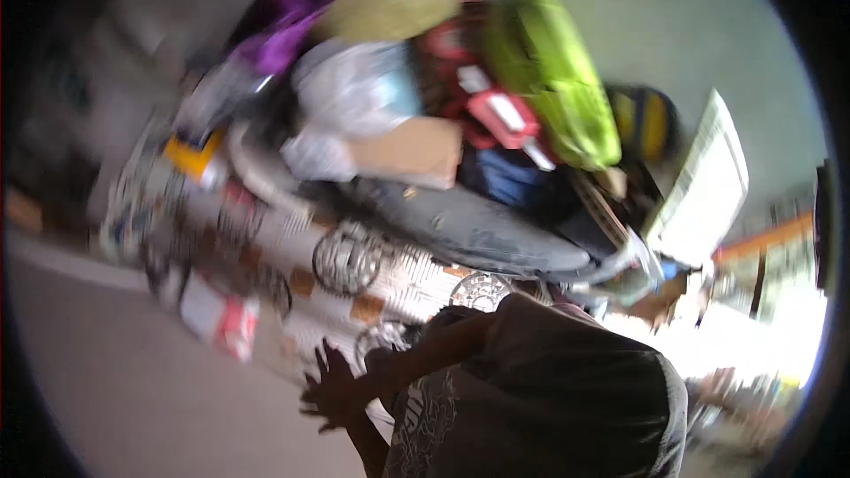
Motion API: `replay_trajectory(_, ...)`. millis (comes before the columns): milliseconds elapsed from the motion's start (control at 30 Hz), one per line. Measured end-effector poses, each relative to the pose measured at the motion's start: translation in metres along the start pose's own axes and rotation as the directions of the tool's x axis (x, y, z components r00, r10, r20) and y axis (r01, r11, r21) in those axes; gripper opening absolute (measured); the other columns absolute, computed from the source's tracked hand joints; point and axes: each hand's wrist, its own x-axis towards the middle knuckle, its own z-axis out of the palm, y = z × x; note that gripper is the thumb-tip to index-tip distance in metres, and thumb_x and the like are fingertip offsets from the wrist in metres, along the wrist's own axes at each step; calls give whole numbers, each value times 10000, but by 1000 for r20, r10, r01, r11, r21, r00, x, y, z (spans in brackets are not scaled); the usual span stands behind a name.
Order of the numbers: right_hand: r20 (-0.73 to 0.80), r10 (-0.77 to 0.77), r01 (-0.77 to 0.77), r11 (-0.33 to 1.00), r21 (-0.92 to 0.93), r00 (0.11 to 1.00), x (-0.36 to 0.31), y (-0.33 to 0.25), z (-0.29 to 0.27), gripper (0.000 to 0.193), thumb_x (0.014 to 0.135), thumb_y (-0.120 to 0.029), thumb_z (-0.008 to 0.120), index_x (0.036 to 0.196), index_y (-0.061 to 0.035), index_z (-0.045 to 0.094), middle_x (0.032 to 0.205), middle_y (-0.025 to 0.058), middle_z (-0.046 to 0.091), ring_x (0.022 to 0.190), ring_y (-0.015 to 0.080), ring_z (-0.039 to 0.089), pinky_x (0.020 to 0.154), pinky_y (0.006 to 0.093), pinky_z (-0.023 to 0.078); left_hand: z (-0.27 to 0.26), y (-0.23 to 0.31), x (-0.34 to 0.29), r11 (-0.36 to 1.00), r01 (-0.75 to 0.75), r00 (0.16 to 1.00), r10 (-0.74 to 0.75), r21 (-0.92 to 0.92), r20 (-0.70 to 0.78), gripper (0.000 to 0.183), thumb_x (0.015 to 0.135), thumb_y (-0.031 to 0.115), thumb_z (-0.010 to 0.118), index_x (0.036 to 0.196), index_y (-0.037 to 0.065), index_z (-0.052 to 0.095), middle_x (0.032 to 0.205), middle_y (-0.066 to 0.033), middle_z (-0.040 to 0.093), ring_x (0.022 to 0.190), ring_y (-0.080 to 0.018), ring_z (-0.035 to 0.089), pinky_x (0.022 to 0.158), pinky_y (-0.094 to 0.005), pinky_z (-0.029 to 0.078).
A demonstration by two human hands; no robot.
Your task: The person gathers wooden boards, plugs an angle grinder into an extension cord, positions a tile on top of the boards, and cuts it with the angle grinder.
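My feed shows the right hand (335, 392), fingers spread, empty, lower centre; the left's I can't tell. A green bag (556, 80) sits upper right.

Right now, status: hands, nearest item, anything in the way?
One hand: fingers spread, nothing visibly held; other indistinct, sides unclear. Red-and-white item off to the left, blurred, untouched. Lime-green bag farther off; nothing visible between hand and item.

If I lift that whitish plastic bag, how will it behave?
The plastic bag will probably be floppy, as it looks thin and crumpled. It may drag the brown cardboard, which seems to lie against it. Blur hides the contents, so weight is uncertain.
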Motion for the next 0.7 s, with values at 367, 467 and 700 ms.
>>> replay_trajectory(367,-734,559,-725,676,135,385,87,37,-117,570,904,-312,479,1388,-60,314,1408,97,384,1325,270,331,1111,464,199,127,145,91,889,458,784,-413,18,464,770,899,577,394,1410,16,263,1406,-163,330,1286,-301,314,1083,-487,177)
replay_trajectory(467,-629,338,-422,906,18,700,38,78,-110,438,901,-352,434,1237,-80,505,1271,146,475,1201,344,419,1041,514,291,155,164,77,766,642,642,-551,18,534,826,902,620,356,1447,17,212,1473,-175,276,1365,-324,262,1139,-515,123)
replay_trajectory(700,-49,995,246,68,967,-81,-69,84,-79,477,923,-370,374,1254,-32,429,1274,192,498,1021,338,554,857,540,430,254,201,25,783,212,189,-620,585,761,748,921,634,306,1473,132,243,1480,-151,313,1332,-288,329,1097,-440,210)
